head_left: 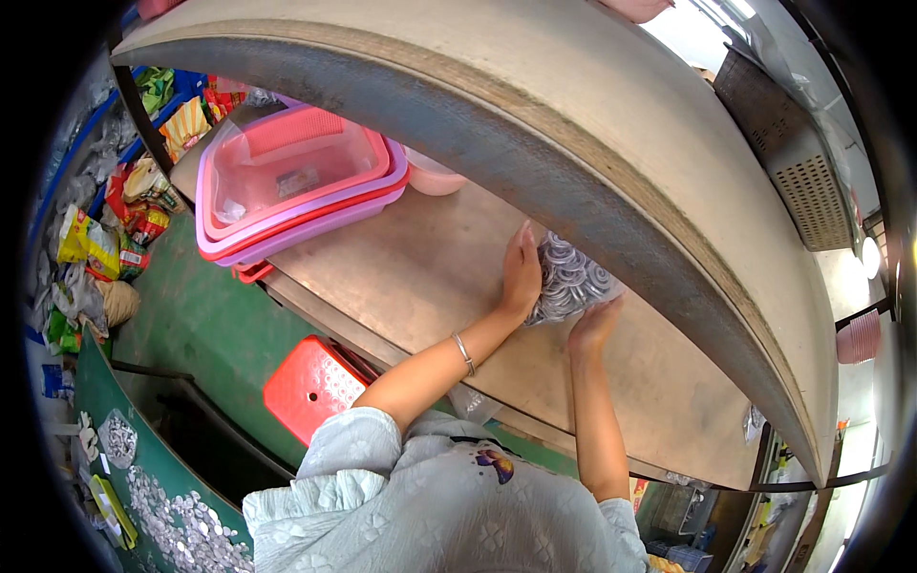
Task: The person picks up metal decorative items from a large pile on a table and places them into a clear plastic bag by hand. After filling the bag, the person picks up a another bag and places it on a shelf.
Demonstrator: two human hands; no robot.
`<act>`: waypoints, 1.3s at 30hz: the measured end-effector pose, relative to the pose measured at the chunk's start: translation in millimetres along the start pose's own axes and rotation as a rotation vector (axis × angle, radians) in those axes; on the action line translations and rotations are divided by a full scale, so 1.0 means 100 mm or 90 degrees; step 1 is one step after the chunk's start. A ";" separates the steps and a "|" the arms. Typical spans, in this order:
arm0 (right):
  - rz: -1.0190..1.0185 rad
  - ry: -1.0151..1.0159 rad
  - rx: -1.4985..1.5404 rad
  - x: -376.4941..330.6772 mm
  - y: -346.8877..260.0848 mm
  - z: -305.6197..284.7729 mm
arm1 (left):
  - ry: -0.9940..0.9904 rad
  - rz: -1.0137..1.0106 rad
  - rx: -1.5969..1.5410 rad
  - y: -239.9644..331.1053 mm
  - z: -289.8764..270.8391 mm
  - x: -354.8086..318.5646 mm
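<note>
Pink and purple plastic basins (296, 186), nested in a stack, sit at the tabletop's (411, 277) far left corner, well apart from my work. Further right, my left hand (522, 277) lies flat against one side of a clear plastic bag of round silvery caps (570, 282). My right hand (594, 325) cups it from below, fingers spread, so the loose pack is steadied under the curved grey shelf edge (611, 181).
</note>
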State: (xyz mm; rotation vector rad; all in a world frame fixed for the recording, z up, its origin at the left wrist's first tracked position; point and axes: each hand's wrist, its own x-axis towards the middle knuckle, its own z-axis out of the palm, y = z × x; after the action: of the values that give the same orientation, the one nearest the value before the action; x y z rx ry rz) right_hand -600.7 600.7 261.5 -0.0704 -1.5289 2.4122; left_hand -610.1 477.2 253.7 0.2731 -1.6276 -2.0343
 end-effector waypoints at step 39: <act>0.400 -1.125 -0.207 -3.13 0.08 -0.07 | 0.871 0.021 -0.051 0.49 -2.62 -4.71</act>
State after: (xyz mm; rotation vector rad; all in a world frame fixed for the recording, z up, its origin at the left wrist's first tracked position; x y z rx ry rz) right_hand -301.4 521.5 217.1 2.3382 -2.6907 2.3996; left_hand -77.8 486.9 157.9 1.2393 -0.6397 -1.2436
